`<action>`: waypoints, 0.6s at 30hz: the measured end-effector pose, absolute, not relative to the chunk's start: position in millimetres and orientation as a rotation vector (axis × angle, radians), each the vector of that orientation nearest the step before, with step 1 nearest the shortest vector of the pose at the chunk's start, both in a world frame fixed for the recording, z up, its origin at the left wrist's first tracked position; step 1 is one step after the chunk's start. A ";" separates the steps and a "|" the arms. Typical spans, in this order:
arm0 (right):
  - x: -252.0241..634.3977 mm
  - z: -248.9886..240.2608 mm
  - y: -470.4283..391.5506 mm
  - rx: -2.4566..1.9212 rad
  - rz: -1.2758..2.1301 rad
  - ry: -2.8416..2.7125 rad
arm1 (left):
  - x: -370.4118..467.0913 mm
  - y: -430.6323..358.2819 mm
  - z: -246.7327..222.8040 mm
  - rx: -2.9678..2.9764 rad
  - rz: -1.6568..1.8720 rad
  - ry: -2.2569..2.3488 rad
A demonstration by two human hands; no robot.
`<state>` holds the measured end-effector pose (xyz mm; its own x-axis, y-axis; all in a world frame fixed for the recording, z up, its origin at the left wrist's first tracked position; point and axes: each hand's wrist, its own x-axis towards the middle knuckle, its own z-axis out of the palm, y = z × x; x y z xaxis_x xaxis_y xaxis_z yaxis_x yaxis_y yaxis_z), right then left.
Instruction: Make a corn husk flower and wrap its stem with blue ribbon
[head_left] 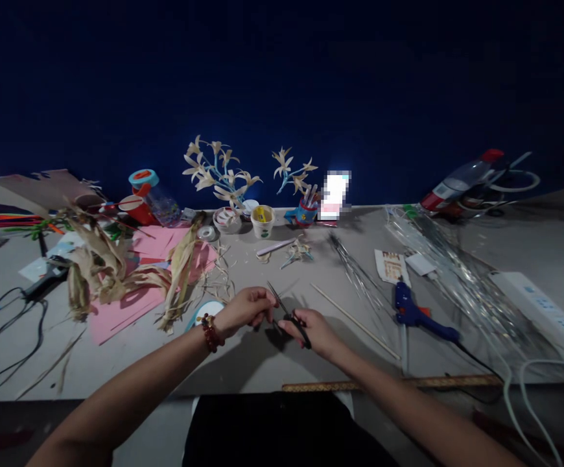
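My right hand [315, 332] grips a pair of black-handled scissors [304, 336], whose parted blades point up and left. Close to the blades, my left hand [249, 307] is closed in a pinch; whatever its fingers hold is too small to make out. A bracelet of reddish beads circles the left wrist. Beyond the hands lie small pale husk pieces with blue stems [297, 251] and a white stick-like tool [276, 247]. Left of my left hand are thin husk strips [216, 275] and a round white-and-blue lid or dish [208, 314], partly covered by the wrist.
Dried corn husks [179, 272] lie over pink paper [121, 318] at left. Husk flowers [216, 170] stand at the back beside a paper cup [262, 224]. Rightward are metal wires [357, 272], a blue glue gun [421, 314], a power strip [542, 311] and a ruler [447, 381] along the front edge.
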<state>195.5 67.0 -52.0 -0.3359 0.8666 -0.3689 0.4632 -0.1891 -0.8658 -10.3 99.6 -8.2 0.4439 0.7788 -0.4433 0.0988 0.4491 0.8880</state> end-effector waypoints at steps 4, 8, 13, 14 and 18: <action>196.1 -52.2 63.8 -1.523 1.558 -1.713 | -12.9 96.4 -8.7 1.023 0.549 1.045; 195.8 -50.8 62.7 -1.517 1.590 -1.709 | -13.2 95.4 -9.9 1.004 0.545 1.041; 196.6 -44.9 64.5 -1.539 1.600 -1.720 | -12.3 94.5 -7.0 0.981 0.518 1.036; 197.0 -43.4 64.8 -1.545 1.594 -1.724 | -12.1 94.5 -6.3 0.977 0.513 1.036; 198.3 -39.2 65.3 -1.544 1.567 -1.775 | -11.3 95.6 -6.1 0.963 0.502 1.035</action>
